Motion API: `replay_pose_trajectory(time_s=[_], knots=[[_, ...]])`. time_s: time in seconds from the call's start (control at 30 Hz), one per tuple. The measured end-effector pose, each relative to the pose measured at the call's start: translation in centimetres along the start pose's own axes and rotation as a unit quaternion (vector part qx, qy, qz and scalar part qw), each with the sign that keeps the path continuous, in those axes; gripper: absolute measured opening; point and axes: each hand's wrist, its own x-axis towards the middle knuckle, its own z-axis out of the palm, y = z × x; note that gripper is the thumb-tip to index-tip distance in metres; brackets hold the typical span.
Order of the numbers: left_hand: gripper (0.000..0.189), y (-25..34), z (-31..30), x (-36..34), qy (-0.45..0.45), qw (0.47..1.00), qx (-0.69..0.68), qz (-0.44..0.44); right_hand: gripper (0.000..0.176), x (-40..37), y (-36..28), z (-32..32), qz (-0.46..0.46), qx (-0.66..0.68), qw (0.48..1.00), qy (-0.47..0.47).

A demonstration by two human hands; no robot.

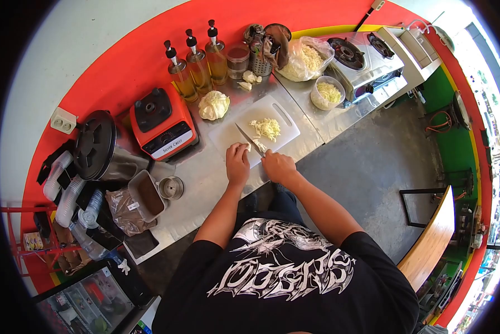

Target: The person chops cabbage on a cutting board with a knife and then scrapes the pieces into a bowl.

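A white cutting board (284, 113) lies on the metal counter with a pile of chopped cabbage (269, 128) on it. My right hand (279, 166) is wrapped round the handle of a kitchen knife (244, 133), its blade slanting up and left across the board. To the left, my left hand (238, 160) has its fingers curled over a small pale piece of cabbage (248, 148), mostly hidden beneath the fingertips. A few cut strips (259, 145) lie beside the blade. Behind the board's left side sits part of a cabbage head (213, 106).
A red blender base (163, 123) stands left of the board. Oil bottles (196, 64) line the back wall. At the right are a tub of chopped cabbage (327, 93), a plastic bag of chopped cabbage (307, 59) and a gas stove (367, 64). Cabbage scraps (250, 79) lie behind.
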Motion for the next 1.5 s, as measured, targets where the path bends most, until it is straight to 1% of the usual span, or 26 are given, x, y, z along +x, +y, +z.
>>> replay_pose_trajectory(time_s=[0.07,0.1,0.17,0.27,0.33,0.43,0.57,0.63,0.77,0.87,0.93,1.07,1.1,1.13,1.2,1.27,1.33,1.43,1.5], knots=[[0.013,0.2,-0.1,0.3,0.040,0.999,0.021,0.023,0.035,-0.7,-0.1,1.3,0.003,-0.002,1.000,0.009],[0.013,-0.1,0.1,0.3,0.040,0.999,0.022,0.022,0.034,-1.0,-0.3,2.3,0.015,-0.007,1.000,0.021],[0.012,-0.7,0.3,0.1,0.012,0.999,0.027,0.025,0.034,-0.8,-0.3,3.7,0.026,-0.012,0.999,0.031],[0.013,-0.5,0.3,-0.1,0.017,1.000,0.021,0.014,0.033,-0.2,-0.2,4.6,0.032,-0.019,0.998,0.050],[0.013,-0.2,0.1,0.0,0.017,0.999,0.028,0.020,0.033,1.1,-0.2,3.7,0.005,-0.016,0.997,0.070],[0.014,0.2,-0.4,0.1,0.009,0.999,0.037,0.026,0.033,1.6,0.0,2.6,-0.017,-0.015,0.998,0.066],[0.015,-0.3,-0.1,0.1,0.007,0.998,0.046,0.031,0.030,-0.4,-0.3,3.4,-0.013,-0.047,0.995,0.084],[0.015,-0.5,0.1,0.1,0.010,0.999,0.046,0.026,0.030,-1.2,-0.6,4.8,0.027,-0.025,0.997,0.068],[0.015,-0.5,0.1,0.1,0.007,0.999,0.039,0.014,0.029,0.1,-0.7,5.0,0.027,-0.017,0.997,0.067],[0.014,-0.4,-0.1,0.2,0.001,0.999,0.043,0.014,0.032,1.4,-1.1,3.2,0.008,0.013,0.997,0.070],[0.014,0.0,-0.3,0.3,0.006,0.999,0.037,0.009,0.029,1.6,-1.0,3.0,-0.012,-0.020,0.996,0.086],[0.013,-0.3,0.0,0.2,0.014,1.000,0.027,0.005,0.028,-0.7,-1.0,4.1,-0.009,-0.028,0.996,0.087],[0.013,-0.5,0.1,0.3,0.014,1.000,0.027,0.005,0.028,-1.2,-1.0,4.8,0.009,-0.031,0.996,0.078],[0.013,-0.6,0.1,0.2,0.012,0.999,0.029,0.000,0.028,-1.3,-0.8,5.2,0.027,-0.034,0.997,0.070],[0.012,-0.7,0.1,0.0,0.009,0.999,0.031,-0.006,0.029,-0.9,-0.8,5.7,0.029,-0.022,0.997,0.070],[0.013,-0.6,0.0,0.0,0.025,0.997,0.068,0.012,0.030,-0.1,-0.9,5.7,0.031,-0.010,0.997,0.072],[0.014,-0.6,0.0,-0.1,0.025,0.997,0.075,0.014,0.027,1.0,-1.0,4.9,-0.007,-0.022,0.994,0.105],[0.016,-0.7,-0.1,0.0,0.021,0.996,0.080,0.016,0.027,1.3,-1.0,3.8,-0.020,-0.027,0.994,0.104],[0.017,-0.8,0.0,-0.1,0.019,0.997,0.075,0.017,0.028,0.4,-1.0,3.7,-0.011,-0.028,0.995,0.096]])
